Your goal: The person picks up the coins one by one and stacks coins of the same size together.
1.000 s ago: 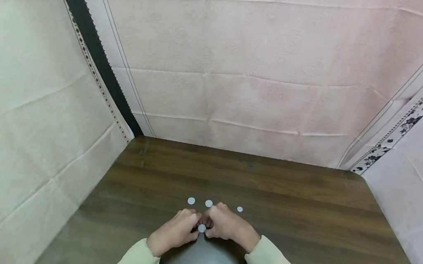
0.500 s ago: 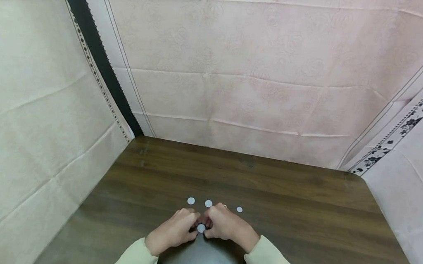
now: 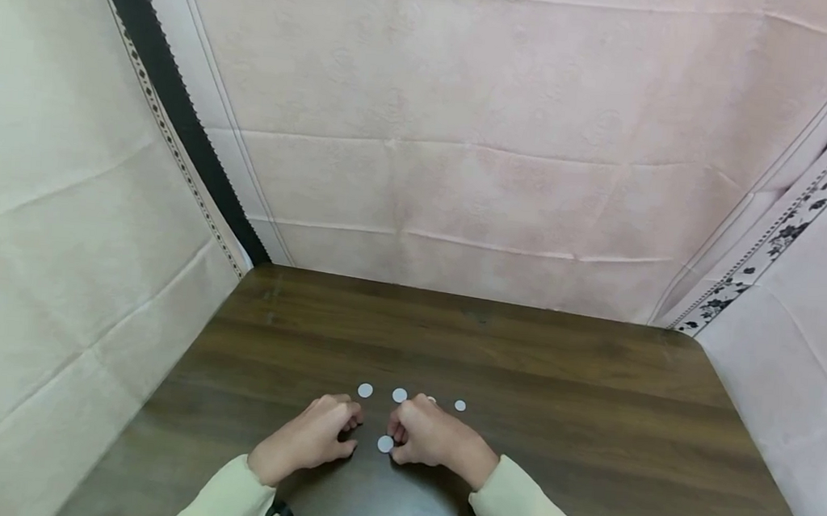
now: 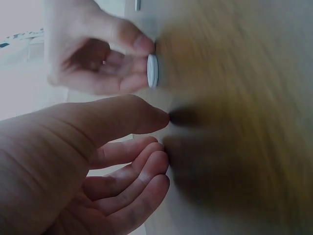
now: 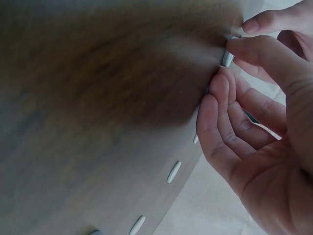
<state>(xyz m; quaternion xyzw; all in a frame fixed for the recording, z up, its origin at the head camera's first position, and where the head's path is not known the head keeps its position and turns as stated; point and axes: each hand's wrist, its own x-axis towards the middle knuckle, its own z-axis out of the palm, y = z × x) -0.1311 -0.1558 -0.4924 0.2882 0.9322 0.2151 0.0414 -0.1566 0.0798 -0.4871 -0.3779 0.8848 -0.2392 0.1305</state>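
Observation:
A small white round disc (image 3: 385,444) lies flat on the table near its front, between my two hands. My right hand (image 3: 427,436) holds it at the edge; its thumb (image 5: 261,51) overlaps the disc in the right wrist view, with the other fingers curled beside it. Left of the disc, my left hand (image 3: 314,432) is apart from it, thumb and fingers loosely bent with a gap between them. In the left wrist view, the left fingertips (image 4: 159,164) are right at the tabletop and hold nothing.
Just beyond the hands, more white discs lie in a row on the brown wooden table (image 3: 555,399): one at the left (image 3: 365,390), a disc (image 3: 399,395) beside it and a smaller disc (image 3: 460,406) at the right. Another is partly hidden behind the right hand. Pale cloths hang around the table.
My left hand has let go of the near disc and moved away to the left. The right hand stays at the disc. The head view has shifted slightly.

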